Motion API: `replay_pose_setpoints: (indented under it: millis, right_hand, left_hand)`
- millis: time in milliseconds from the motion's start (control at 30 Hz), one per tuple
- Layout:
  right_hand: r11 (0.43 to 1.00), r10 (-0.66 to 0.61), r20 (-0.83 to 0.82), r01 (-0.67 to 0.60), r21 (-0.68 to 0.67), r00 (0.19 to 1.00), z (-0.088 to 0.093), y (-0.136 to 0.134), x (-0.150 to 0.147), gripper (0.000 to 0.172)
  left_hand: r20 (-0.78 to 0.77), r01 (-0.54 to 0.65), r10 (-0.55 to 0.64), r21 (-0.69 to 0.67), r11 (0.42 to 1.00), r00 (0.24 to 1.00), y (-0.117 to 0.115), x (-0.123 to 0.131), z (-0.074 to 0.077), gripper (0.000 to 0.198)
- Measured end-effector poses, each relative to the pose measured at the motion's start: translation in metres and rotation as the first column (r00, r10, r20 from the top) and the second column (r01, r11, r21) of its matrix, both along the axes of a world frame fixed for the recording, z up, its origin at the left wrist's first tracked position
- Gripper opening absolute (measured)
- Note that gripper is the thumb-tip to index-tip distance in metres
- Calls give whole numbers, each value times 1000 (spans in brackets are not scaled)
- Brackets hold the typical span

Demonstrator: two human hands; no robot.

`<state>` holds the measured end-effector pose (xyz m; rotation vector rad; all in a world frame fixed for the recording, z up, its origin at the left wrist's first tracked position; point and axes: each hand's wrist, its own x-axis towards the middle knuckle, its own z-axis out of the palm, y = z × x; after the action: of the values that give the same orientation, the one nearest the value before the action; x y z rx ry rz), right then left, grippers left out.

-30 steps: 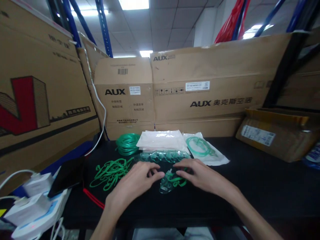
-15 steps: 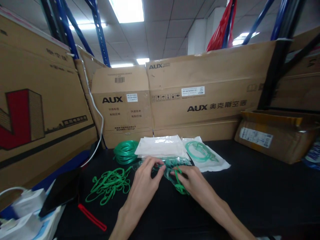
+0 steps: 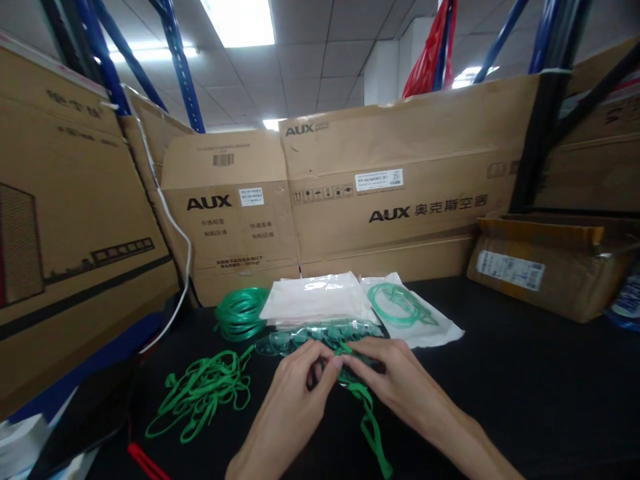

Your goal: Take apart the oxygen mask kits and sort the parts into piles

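My left hand (image 3: 293, 400) and my right hand (image 3: 395, 383) meet over the black table (image 3: 525, 393), fingers pinched together on a clear green-tinted mask (image 3: 350, 375) with a green elastic strap (image 3: 373, 430) that trails toward me. Just beyond my fingertips lies a row of the same clear masks (image 3: 320, 333). Behind it sits a stack of white plastic bags (image 3: 317, 298). To the right lies a sealed bag with a mask and green tubing (image 3: 407, 303).
Loose green straps (image 3: 200, 393) lie at the left, a coil of green tubing (image 3: 240, 312) behind them. AUX cardboard boxes (image 3: 400, 193) wall the back and left. An open carton (image 3: 550, 263) stands at the right. A black phone (image 3: 80, 420) and a red strip (image 3: 147, 463) lie near left.
The camera tilted and shifted right. My hands lifted one mask from the table and drew together on it; its green strap now hangs out toward me.
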<state>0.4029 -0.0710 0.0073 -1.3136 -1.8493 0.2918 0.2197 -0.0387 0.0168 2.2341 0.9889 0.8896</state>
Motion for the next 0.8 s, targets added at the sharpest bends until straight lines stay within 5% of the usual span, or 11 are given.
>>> replay_pose_setpoints:
  millis: [367,633,800]
  right_hand:
    - [989,-125,-41,128,69,991,2,5,9,21]
    - [983,-48,129,24,181,990,5,-6,4,12]
    - [957,-90,186,33,288,978,0,-4,2,14]
  left_hand:
    - [-54,90,-96,-102,991,994,-13,2,8,26]
    - [-10,-114,114,30,993,993,-4,2,5,30]
    - [-26,-38,41,112,993,999,-8,3,4,33]
